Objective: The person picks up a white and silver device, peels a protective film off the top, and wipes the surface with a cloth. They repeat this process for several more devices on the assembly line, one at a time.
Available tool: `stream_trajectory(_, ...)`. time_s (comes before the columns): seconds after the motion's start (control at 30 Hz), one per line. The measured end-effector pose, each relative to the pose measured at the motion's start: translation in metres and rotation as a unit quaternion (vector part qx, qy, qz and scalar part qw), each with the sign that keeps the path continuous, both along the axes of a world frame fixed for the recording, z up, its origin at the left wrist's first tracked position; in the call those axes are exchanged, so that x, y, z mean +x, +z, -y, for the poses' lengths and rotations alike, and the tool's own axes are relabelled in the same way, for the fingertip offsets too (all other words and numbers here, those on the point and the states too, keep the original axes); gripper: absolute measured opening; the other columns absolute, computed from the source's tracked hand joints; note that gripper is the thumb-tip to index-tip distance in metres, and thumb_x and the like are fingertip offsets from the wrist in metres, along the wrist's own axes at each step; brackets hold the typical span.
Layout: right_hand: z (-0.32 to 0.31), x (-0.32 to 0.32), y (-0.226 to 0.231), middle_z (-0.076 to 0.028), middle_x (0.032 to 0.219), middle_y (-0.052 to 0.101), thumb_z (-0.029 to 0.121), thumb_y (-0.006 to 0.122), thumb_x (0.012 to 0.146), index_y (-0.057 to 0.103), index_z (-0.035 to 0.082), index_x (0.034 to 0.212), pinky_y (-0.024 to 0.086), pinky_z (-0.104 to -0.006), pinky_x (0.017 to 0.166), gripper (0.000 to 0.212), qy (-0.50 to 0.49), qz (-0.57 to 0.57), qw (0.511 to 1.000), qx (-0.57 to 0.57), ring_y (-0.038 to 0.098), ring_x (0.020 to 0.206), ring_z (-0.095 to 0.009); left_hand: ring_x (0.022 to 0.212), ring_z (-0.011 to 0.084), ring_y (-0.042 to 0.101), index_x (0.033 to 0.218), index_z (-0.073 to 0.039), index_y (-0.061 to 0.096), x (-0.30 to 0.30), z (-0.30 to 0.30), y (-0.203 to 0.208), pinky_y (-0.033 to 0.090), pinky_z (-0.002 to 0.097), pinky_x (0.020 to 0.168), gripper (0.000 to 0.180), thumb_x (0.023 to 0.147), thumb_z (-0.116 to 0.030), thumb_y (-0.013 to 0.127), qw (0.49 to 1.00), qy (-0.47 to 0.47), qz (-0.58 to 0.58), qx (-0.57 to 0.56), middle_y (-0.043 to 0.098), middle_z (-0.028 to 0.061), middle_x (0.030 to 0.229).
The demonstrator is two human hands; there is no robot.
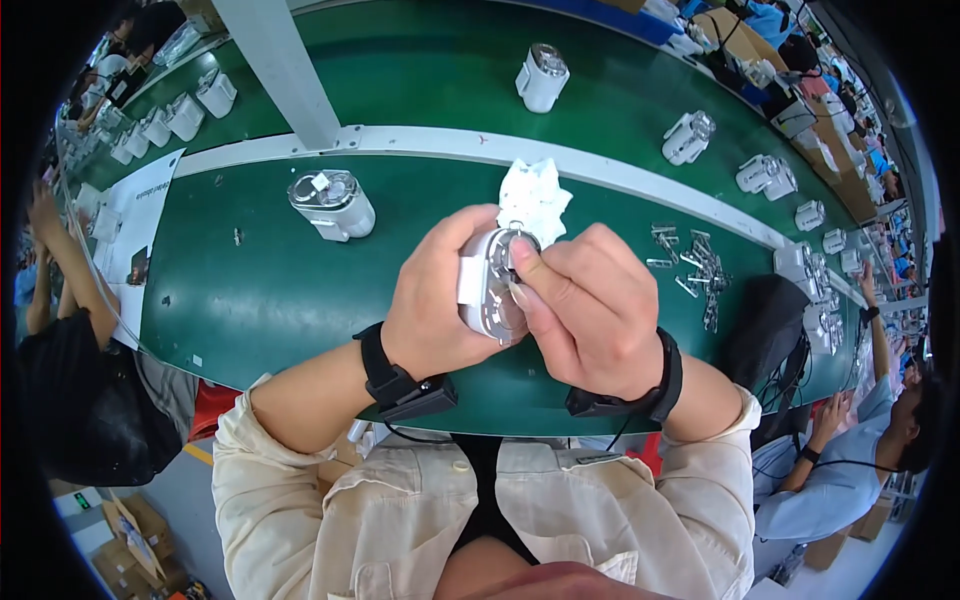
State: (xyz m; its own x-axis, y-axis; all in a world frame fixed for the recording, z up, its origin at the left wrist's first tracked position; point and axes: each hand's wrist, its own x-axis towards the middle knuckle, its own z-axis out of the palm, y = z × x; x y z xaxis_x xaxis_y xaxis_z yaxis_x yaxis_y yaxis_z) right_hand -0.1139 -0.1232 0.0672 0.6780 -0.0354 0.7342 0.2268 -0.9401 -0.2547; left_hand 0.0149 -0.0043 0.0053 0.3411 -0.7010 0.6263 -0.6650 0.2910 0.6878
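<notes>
White rounded housing [469, 282], glossy see-through face with bright reflections, held up above the green bench [250, 290], near a crumpled white wad [533, 192]. Left hand [428, 290] wraps its body; right hand [605, 305] has fingertips gathered on the clear face, can't tell if they're pinching a small part.

Left hand [435, 300] grips the white device [471, 282], right hand [605, 310] touches its clear top [498, 318], clips [708, 268] right of the fingers [545, 275]!

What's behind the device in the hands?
A crumpled white piece shows beyond it, on the table. The device, left hand and right hand cover whatever lies directly behind them.
</notes>
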Motion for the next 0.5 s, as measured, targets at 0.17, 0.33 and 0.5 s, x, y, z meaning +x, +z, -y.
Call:
stream_trajectory(0.17,0.013,0.008,-0.007,-0.012,0.089,0.06,0.001,0.07,0.074,0.068,-0.006,0.104,0.045,-0.0321,0.059,0.031,0.019,-0.002,0.999,0.038,0.055,0.068,-0.023,0.094,0.0277,0.064,0.128,0.0,0.041,0.011,0.005,0.003,0.053,0.036,0.079,0.079,0.064,-0.016,0.085,1.0,-0.005,-0.027,-0.006,0.06,0.0174,0.108)
stream_trajectory(0.33,0.012,0.008,-0.009,-0.01,0.114,0.057,0.007,0.068,0.085,0.062,-0.003,0.122,0.048,-0.0302,0.081,0.038,0.126,-0.093,0.909,0.385,0.057,0.097,-0.02,0.098,0.0261,0.064,0.128,0.0,0.038,0.007,0.007,0.006,0.053,0.0358,0.082,0.083,0.064,-0.014,0.087,0.999,-0.015,-0.041,-0.027,0.06,0.0162,0.109)
stream_trajectory(0.5,0.006,0.008,-0.013,-0.013,0.136,0.047,0.014,0.062,0.092,0.053,-0.003,0.132,0.042,-0.0339,0.1,0.044,0.217,-0.17,0.731,0.625,0.049,0.121,-0.022,0.099,0.0262,0.064,0.13,-0.001,0.035,0.003,0.003,0.002,0.053,0.0365,0.083,0.085,0.064,-0.014,0.088,0.994,-0.091,-0.027,-0.045,0.06,0.0155,0.111)
